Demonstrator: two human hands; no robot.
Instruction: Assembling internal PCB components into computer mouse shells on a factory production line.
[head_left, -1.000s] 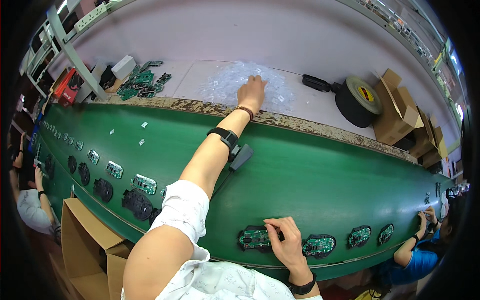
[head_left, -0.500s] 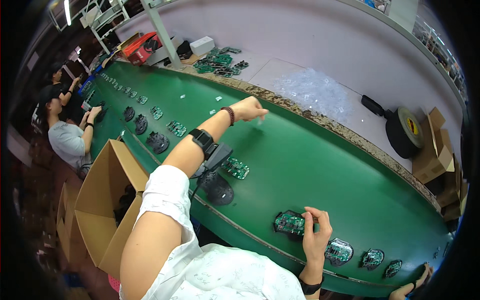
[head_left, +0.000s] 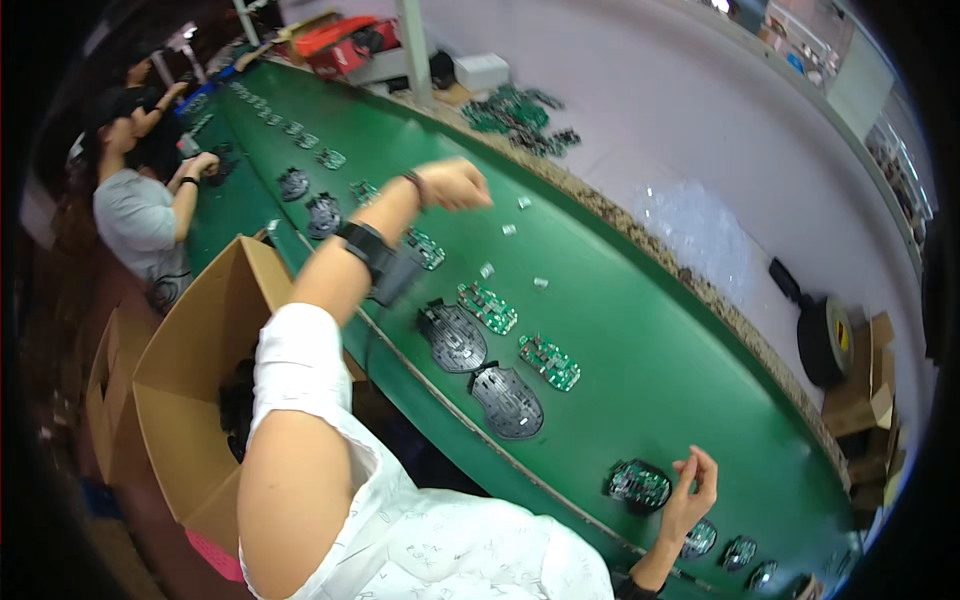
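My left hand [head_left: 455, 185] hovers over the far side of the green conveyor belt [head_left: 640, 330], fingers curled closed. Motion blur hides whatever they may hold. Several small pale pieces [head_left: 508, 229] lie to its right. My right hand [head_left: 695, 490] is beside a dark mouse base with a green circuit board [head_left: 640, 485] on it, its bent fingers apart and nothing visible in them. Between my hands lie two bare black mouse bases [head_left: 507, 400] and two loose circuit boards [head_left: 548, 362]. A dark device [head_left: 395, 275] is strapped at my left forearm.
An open cardboard box [head_left: 190, 400] stands left, with dark parts inside. Beyond the belt's edge are a circuit-board pile [head_left: 520, 118], a heap of clear plastic pieces [head_left: 695, 235] and a black tape roll [head_left: 825, 340]. Two people [head_left: 140, 220] work at far left.
The view has turned, shifting the belt's contents. My left hand has moved left and toward the boards' row; the clear piece seen at its fingertips no longer shows there. My right hand stays beside the assembled base.
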